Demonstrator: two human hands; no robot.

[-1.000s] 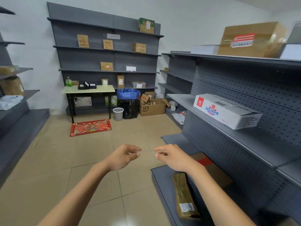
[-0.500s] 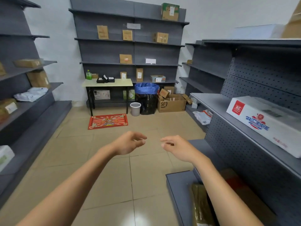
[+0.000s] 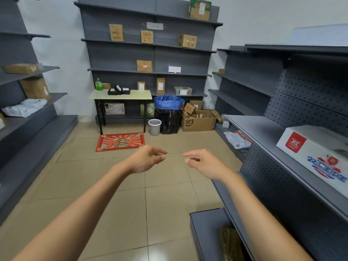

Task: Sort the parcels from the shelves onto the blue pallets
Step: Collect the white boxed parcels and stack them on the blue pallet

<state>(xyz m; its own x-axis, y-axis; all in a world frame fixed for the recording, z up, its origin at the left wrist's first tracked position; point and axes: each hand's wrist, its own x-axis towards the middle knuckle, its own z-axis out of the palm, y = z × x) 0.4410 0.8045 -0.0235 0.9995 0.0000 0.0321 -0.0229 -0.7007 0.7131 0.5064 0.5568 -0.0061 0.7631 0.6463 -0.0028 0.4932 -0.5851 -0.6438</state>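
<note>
Both arms reach out over the tiled floor (image 3: 90, 185), nothing in either hand. Left hand (image 3: 145, 160) has fingers loosely curled and relaxed, tips pointing right; right hand (image 3: 204, 162) is the same, tips pointing left. The two hands are near each other but not touching.

Closest parcel is the white box with red logo (image 3: 312, 157) on the mid shelf of the right shelving unit (image 3: 263, 129), well to the right of the right hand. It lies flat, long axis running along the shelf from far to near, red-logo end facing the far wall. Below it, on the bottom shelf by the right forearm, is a brown taped parcel (image 3: 231, 243) (cut off by the frame edge, so its full shape can't be told), long axis roughly front to back.

Back shelving (image 3: 150, 44) holds several small brown cartons, mostly upright against the back panel, plus a green-topped carton (image 3: 200, 9) on the top shelf. Left shelves (image 3: 28, 110) carry brown cartons and a white poly bag (image 3: 24, 108) lying flat. A white and orange mailer bag (image 3: 237, 139) lies on the low right shelf farther back.

Floor at the back: open SF carton (image 3: 198, 120) with small boxes inside, bin with blue liner (image 3: 168, 113), small grey bucket (image 3: 154, 127), red mat (image 3: 120, 141), table (image 3: 120, 95) with a green bottle (image 3: 99, 84).
</note>
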